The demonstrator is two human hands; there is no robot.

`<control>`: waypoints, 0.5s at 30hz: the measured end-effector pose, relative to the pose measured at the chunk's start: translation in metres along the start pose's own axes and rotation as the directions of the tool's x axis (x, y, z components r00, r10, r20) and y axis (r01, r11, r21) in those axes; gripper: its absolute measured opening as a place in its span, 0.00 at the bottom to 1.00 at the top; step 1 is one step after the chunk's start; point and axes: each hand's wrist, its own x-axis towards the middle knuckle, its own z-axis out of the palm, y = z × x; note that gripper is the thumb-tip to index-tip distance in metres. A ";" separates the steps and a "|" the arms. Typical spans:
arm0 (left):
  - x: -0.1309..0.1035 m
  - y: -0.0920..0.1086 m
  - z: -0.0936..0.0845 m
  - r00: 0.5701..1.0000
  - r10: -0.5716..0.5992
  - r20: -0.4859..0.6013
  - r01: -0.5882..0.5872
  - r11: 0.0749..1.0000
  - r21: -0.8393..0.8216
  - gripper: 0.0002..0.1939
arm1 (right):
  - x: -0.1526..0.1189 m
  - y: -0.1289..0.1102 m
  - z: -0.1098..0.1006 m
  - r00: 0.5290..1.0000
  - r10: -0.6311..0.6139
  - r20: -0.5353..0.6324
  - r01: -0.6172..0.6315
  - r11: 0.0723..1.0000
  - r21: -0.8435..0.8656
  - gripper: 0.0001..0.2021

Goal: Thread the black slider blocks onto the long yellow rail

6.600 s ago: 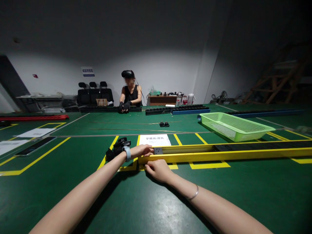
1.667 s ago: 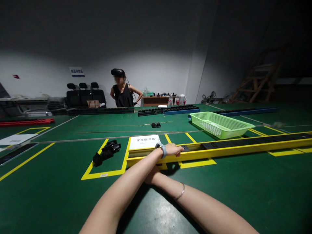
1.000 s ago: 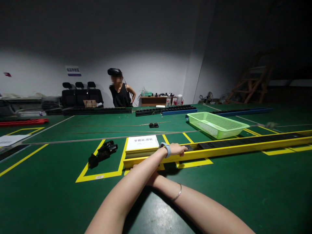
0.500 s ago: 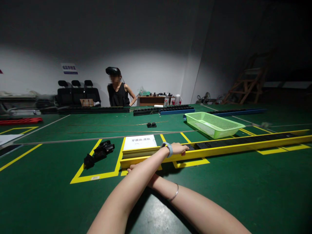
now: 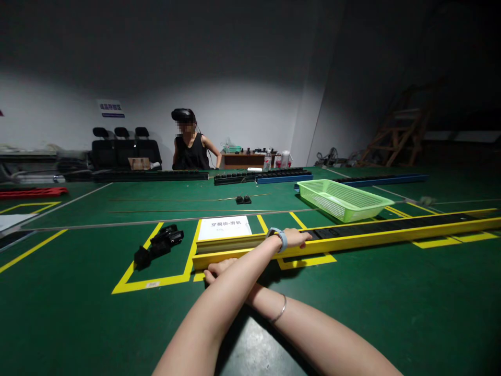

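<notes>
A long yellow rail (image 5: 371,237) lies across the green table, with a row of black modules (image 5: 391,225) in its channel. My left hand (image 5: 299,238), with a blue watch on the wrist, rests flat on the rail. Its fingers point right and touch the near end of the black row. My right hand (image 5: 218,267) passes under my left forearm and grips the rail's near side close to its left end. A pile of loose black modules (image 5: 158,244) lies left of the rail inside a yellow-marked box.
A white paper label (image 5: 224,227) lies behind the rail's left end. A green plastic basket (image 5: 340,199) stands at the back right, and a small black piece (image 5: 243,199) lies further back. Another person (image 5: 190,147) stands at the far side by more rails.
My left hand has slid to the right along the rail, pushing a black module up to the row. My right hand has stayed at the rail's left end.
</notes>
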 end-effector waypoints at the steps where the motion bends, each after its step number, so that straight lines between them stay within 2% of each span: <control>1: 0.002 0.000 0.001 1.000 0.001 0.001 -0.001 1.000 0.002 0.27 | 0.001 0.001 0.001 1.000 -0.002 0.000 0.002 1.000 -0.004 0.13; 10: 0.027 -0.007 0.009 1.000 0.006 -0.024 -0.007 1.000 -0.025 0.28 | 0.003 0.003 0.008 1.000 0.007 -0.006 -0.007 1.000 -0.011 0.14; 15: 0.026 -0.003 0.009 0.999 0.003 -0.054 -0.004 1.000 -0.018 0.28 | 0.003 0.007 0.016 1.000 0.002 0.000 -0.002 1.000 -0.014 0.14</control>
